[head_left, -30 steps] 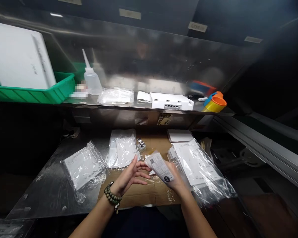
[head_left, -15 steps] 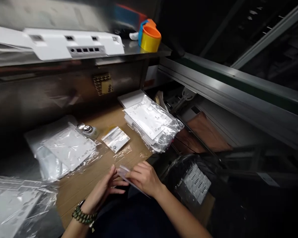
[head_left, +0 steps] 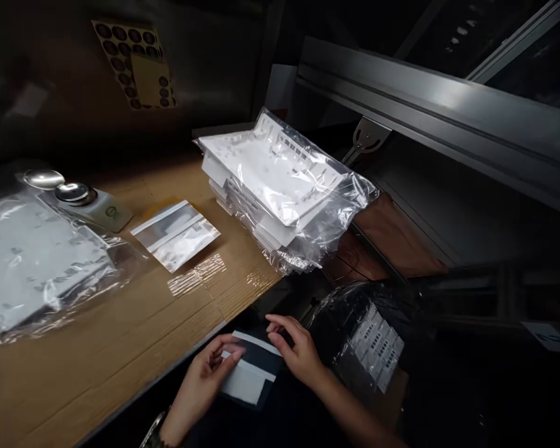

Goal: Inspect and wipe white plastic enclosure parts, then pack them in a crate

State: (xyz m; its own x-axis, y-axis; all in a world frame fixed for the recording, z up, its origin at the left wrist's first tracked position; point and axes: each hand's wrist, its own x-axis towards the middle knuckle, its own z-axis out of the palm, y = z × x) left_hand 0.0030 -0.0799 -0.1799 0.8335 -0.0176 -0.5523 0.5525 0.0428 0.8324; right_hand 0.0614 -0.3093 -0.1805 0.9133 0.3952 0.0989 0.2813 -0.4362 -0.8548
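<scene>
A small clear plastic bag (head_left: 249, 367) with white bands and a white lower part is held low in front of my body, just off the table's front edge. My left hand (head_left: 210, 373) pinches its upper left side between thumb and fingers. By the bag's upper right corner is my right hand (head_left: 298, 348), its fingers bent and apart; whether they touch the edge I cannot tell. A similar small bag (head_left: 177, 233) lies flat on the cardboard-covered table (head_left: 135, 330) beyond my hands.
Bagged white panels (head_left: 270, 174) are stacked at the table's right. Another bagged panel (head_left: 42, 267) lies left, beside a pump bottle (head_left: 98, 208) with its metal lid raised. A sticker sheet (head_left: 137, 65) hangs behind. Below right sits a dark bag of labelled white pieces (head_left: 376, 348).
The view has moved closer and lower. The small bag, edge-on before, now faces me. My right hand has shifted from gripping it to its upper right corner, and my left hand now pinches it.
</scene>
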